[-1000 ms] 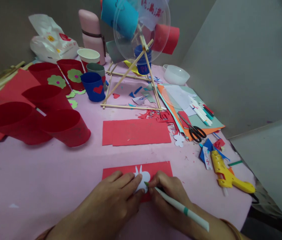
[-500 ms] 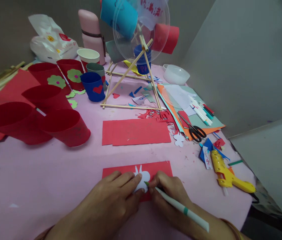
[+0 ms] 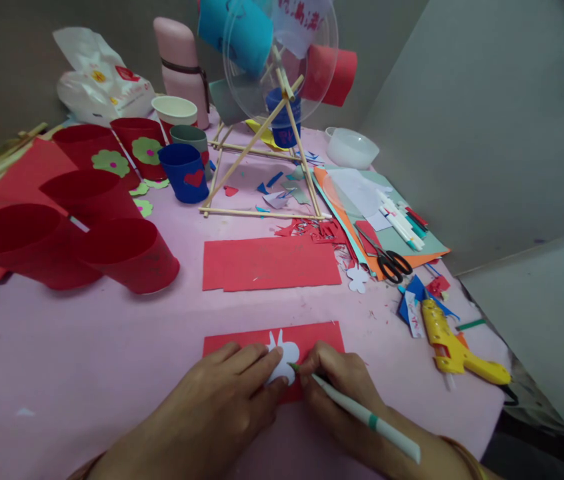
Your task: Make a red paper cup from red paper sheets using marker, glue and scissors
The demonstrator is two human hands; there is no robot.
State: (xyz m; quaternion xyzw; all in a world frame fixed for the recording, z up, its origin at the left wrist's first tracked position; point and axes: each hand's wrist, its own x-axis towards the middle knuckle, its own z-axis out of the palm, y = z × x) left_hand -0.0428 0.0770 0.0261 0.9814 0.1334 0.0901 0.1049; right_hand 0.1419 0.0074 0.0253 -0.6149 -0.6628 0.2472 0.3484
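My left hand (image 3: pixel 222 400) lies flat with fingers together, pressing a small white flower-shaped cutout (image 3: pixel 286 353) onto a red paper strip (image 3: pixel 319 335) at the near edge of the pink table (image 3: pixel 87 353). My right hand (image 3: pixel 337 387) pinches a white pen with a green band (image 3: pixel 367 420). Its green tip touches the cutout's right edge. Both hands meet at the cutout.
A second red paper strip (image 3: pixel 269 263) lies further back. Several red paper cups (image 3: pixel 127 253) lie at left. A stick-framed wheel with paper cups (image 3: pixel 272 60) stands at the back. Black scissors (image 3: pixel 392 263), white markers (image 3: pixel 399 223) and a yellow glue gun (image 3: pixel 449 350) are at right.
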